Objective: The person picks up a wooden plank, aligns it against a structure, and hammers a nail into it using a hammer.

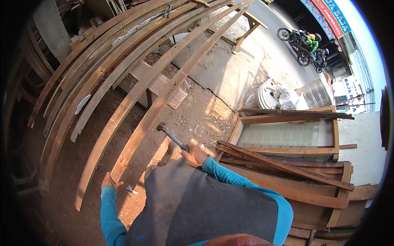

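My right hand (195, 157) is closed round the handle of a claw hammer (172, 137), in front of my dark apron-like front. The hammer's head points away to the left, above the dirt ground. My left hand (111, 181) grips the near end of a long wooden beam (158, 107), the rightmost of a row of beams. Beside it on the left runs another long beam (123, 106), apart from my hand. Several more beams (92, 88) lie in the row, their far parts raised on supports.
A low wooden bench (168, 86) stands under the beams, and a trestle (248, 30) supports their far ends. Pincers (167, 10) rest on the far beams. At right are stacked wooden frames (287, 119), loose planks (287, 166) and a white bucket (267, 93). Motorcycles (301, 47) are on the road.
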A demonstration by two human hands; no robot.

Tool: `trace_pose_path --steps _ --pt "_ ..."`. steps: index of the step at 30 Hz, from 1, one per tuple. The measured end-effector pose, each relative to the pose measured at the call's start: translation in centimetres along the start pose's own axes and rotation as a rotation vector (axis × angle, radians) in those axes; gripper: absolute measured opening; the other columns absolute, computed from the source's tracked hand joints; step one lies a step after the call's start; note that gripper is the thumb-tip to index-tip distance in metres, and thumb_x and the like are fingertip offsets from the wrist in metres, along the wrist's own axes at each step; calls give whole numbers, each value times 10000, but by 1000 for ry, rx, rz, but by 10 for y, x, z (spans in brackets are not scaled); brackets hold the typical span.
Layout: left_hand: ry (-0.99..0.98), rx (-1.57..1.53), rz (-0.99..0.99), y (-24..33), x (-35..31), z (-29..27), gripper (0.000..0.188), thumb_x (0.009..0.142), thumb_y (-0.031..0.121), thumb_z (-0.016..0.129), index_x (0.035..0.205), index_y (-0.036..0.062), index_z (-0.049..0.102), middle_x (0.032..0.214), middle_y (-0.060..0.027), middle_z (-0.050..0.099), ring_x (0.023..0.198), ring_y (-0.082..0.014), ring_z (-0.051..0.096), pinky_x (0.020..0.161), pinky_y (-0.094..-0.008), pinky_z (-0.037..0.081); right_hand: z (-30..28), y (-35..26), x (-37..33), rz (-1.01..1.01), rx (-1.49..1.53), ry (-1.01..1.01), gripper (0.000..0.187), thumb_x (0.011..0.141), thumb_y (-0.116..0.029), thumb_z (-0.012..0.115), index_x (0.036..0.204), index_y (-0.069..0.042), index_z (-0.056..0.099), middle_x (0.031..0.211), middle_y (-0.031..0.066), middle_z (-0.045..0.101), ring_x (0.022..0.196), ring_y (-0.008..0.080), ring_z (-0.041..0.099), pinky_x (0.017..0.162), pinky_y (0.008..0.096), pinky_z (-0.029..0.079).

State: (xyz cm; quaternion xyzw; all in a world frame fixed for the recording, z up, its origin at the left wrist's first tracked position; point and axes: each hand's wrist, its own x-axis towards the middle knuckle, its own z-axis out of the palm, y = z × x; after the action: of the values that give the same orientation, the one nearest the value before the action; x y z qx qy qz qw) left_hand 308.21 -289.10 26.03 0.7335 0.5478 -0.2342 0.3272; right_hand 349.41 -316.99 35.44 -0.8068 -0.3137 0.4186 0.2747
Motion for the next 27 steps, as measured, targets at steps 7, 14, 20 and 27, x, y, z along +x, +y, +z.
trace_pose_path --steps 7,14,20,27 --pt "180 44 38 -35 -32 -4 984 633 383 926 1413 45 431 1290 -186 605 1236 -362 572 1064 -417 460 7 1 17 51 -146 28 647 933 -579 577 1029 60 611 915 325 634 907 456 633 815 492 476" --pt "181 157 108 -34 16 -12 689 738 334 860 1235 104 442 1169 -173 618 1132 -397 610 955 -490 493 26 -122 15 -458 177 93 333 982 -360 642 939 -33 593 703 18 548 529 94 453 473 260 357" --pt "183 132 38 -36 5 8 662 748 312 850 1223 115 433 1150 -145 631 1130 -367 619 937 -491 504 91 -168 23 -1194 723 -174 316 975 -314 644 1008 -21 532 751 87 549 607 155 525 553 299 468" --pt "196 126 83 -36 19 0 664 751 310 841 1257 130 450 1223 -138 633 1174 -366 609 978 -492 499 141 -92 48 -567 -156 -263 479 966 -452 610 973 27 634 701 95 586 708 176 586 633 363 465"
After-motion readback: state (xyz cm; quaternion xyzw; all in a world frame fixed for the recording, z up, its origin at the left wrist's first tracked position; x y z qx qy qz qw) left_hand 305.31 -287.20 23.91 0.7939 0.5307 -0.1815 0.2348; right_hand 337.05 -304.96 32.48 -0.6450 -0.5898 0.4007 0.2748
